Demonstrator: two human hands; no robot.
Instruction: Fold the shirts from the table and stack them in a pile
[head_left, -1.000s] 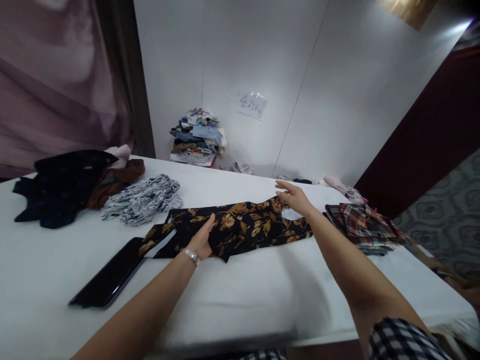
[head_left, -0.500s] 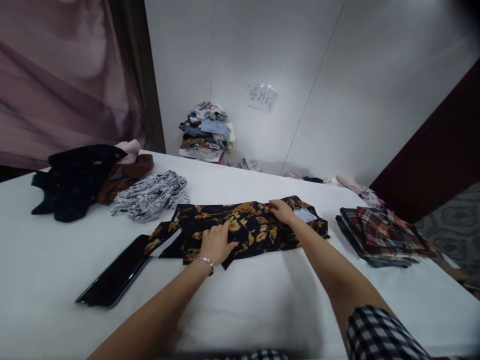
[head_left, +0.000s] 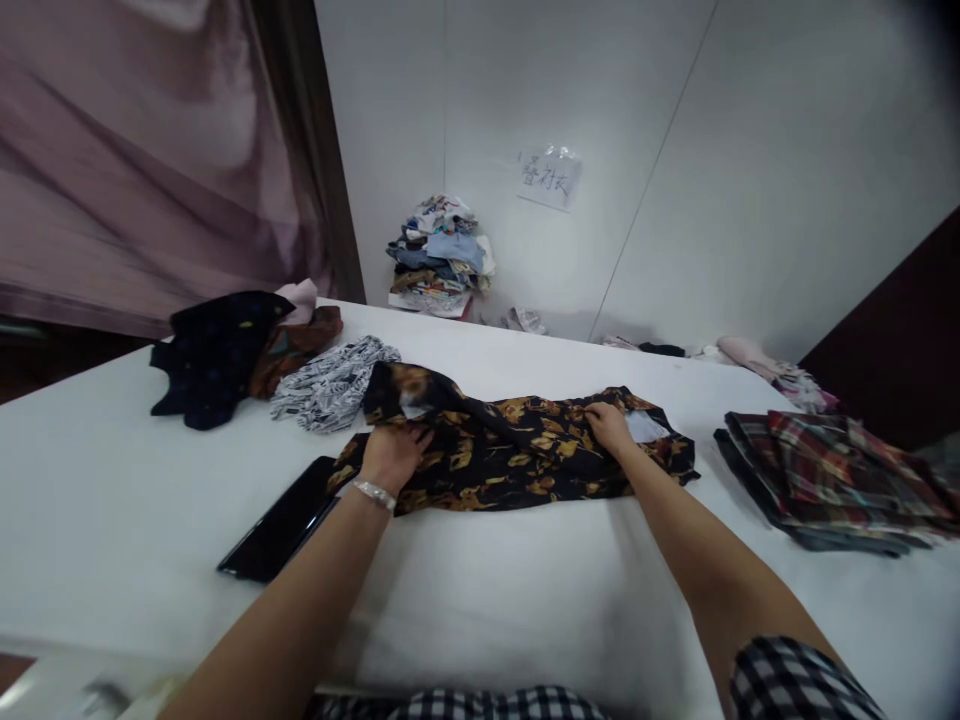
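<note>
A black shirt with a gold and brown floral print lies folded lengthwise on the white table in front of me. My left hand is at its left end, fingers closed at the fabric beneath a raised flap; the fingertips are partly hidden. Near the collar end, my right hand pinches the upper layer of the same shirt. A pale patch shows inside the opening at the right end. Under my left forearm, a glossy black flat object lies beside the shirt.
Loose garments lie at the left: a dark one, a brown one and a black-and-white one. Folded plaid shirts are stacked at the right. Behind the white table rises a clothes pile by the wall.
My left hand has moved from lying on top of the shirt to its left end, where a flap now stands raised. My right hand stays near the collar. The view has shifted left.
</note>
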